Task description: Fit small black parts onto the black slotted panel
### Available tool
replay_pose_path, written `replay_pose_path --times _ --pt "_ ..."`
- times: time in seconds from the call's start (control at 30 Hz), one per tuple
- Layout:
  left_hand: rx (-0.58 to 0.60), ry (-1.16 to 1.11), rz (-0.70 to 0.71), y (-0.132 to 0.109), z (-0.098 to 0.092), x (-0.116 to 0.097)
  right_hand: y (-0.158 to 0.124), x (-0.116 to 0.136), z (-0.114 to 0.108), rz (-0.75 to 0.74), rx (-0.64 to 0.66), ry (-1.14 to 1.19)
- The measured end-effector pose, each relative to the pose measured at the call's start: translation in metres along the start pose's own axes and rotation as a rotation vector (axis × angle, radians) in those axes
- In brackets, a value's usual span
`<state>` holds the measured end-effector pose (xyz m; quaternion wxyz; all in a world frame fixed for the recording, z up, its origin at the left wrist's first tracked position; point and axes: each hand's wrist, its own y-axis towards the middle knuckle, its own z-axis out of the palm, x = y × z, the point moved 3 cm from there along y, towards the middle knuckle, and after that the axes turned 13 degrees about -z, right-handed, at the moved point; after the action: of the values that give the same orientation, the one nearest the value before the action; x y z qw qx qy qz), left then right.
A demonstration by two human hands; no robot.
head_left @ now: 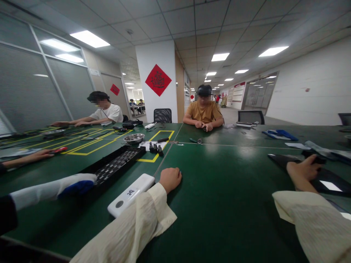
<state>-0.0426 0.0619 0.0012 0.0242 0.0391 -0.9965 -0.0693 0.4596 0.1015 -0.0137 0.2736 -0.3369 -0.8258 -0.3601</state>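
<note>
My left hand (pixel 170 179) rests on the green table with its fingers curled under, and nothing shows in it. Just beside its wrist lies a long white device (pixel 131 195), rounded at the ends and marked 26, partly covered by my sleeve. At the right, my right hand (pixel 303 171) is closed around a small black object (pixel 315 157) whose kind I cannot make out. Beneath that hand lies a flat black sheet or pouch (pixel 282 160), with a white label (pixel 330 185) near it.
A co-worker's gloved hand (pixel 79 184) touches a long black tray (pixel 90 166) of small parts on my left. Beyond are a metal bowl (pixel 134 138) and several black fittings (pixel 156 148). Another person (pixel 204 113) sits opposite. Blue-and-white cloth (pixel 279 134) lies far right.
</note>
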Motion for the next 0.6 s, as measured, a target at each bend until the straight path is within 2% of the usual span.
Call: replay_pose_path --times 0.13,0.23,0.47,0.6 --pt "0.004 0.003 0.002 0.0 0.0 -0.001 0.004 -0.001 0.001 0.035 0.005 -0.011" --pt "0.003 -0.002 -0.004 0.0 0.0 -0.001 0.002 0.0 0.0 -0.002 -0.028 0.005" --pt "0.007 -0.016 -0.01 -0.001 -0.002 -0.001 -0.015 0.01 -0.006 -0.202 -0.098 0.086" --pt "0.001 -0.012 0.009 0.001 -0.002 0.0 -0.027 0.026 -0.006 -0.43 -0.123 0.061"
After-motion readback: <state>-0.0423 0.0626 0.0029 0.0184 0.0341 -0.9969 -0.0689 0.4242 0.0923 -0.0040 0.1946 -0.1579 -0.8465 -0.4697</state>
